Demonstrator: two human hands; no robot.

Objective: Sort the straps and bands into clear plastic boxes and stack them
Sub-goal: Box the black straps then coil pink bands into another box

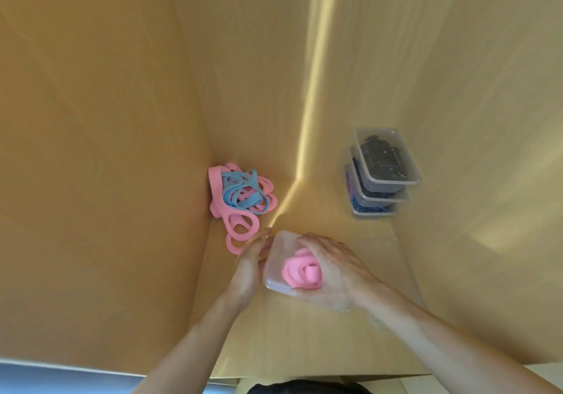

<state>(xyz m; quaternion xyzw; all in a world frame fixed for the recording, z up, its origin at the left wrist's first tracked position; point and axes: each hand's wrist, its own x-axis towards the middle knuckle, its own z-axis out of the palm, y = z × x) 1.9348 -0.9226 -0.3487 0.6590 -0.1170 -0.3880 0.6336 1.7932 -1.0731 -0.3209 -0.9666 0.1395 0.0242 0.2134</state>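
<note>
I look down into a large cardboard carton. A clear plastic box (278, 259) is held between my hands near the carton's floor, with pink bands (301, 271) rolled up inside it. My left hand (249, 265) holds the box's left side with fairly straight fingers. My right hand (332, 271) wraps over its right side and the pink bands, fingers curled. A loose heap of pink bands (237, 229) tangled with blue bands (240, 192) lies in the far left corner. The image is slightly blurred.
A stack of three clear boxes (380, 174) with dark and blue contents stands by the right wall. Tall cardboard walls (122, 119) close in on all sides. A strip of light crosses the carton floor (304, 332).
</note>
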